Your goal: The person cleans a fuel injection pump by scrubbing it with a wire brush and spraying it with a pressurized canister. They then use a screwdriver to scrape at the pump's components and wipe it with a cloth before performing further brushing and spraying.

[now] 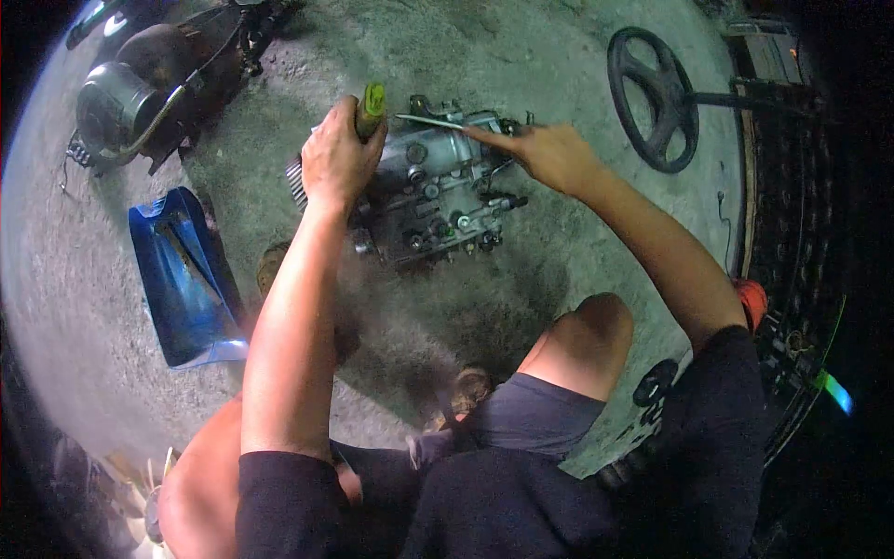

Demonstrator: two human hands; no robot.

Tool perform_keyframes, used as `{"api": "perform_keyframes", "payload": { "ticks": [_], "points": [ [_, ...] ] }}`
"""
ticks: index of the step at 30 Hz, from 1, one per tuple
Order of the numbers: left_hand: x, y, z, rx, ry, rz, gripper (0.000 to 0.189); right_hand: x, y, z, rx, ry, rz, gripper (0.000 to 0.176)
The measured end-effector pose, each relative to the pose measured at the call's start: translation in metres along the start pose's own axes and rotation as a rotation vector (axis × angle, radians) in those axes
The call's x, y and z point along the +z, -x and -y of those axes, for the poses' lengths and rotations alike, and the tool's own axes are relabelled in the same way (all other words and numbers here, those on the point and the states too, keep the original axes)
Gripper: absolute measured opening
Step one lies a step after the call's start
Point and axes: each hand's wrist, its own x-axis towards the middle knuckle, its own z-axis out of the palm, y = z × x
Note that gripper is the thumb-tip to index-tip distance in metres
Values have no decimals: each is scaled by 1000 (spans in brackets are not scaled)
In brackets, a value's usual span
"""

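Looked like mechanic's workshop: metal machine part [442, 154] lay on rough concrete floor [531, 56], steering wheel [665, 99] with shaft [731, 100] nearby.

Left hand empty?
No, the left hand has its fingers closed around a yellow handle whose end sticks out past them.
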Motion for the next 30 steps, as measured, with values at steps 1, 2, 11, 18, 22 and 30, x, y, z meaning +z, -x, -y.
{"api": "perform_keyframes", "payload": {
  "ticks": [1, 2, 11, 18, 22, 30],
  "points": [
    [-1, 2, 0, -18, 7, 8, 35, 1, 8, -1, 14, 3, 19, 71],
    [-1, 4, 0, -33, 13, 22, 35, 5, 12, -1, 32, 1, 41, 72],
    [3, 4, 1, -32, -7, 25, 36, 9, -3, 32, 51, -128, 9, 76],
    [0, 12, 1, -64, -14, 23, 37, 19, -5, 31, 145, -156, -53, 74],
    [2, 5, -5, -37, -16, -25, 38, 39, -6, 72, 217, -306, -212, 73],
    [2, 6, -10, -5, 12, -91, 38, 40, 26, 82, 405, -453, -40, 66]
  ]
}}
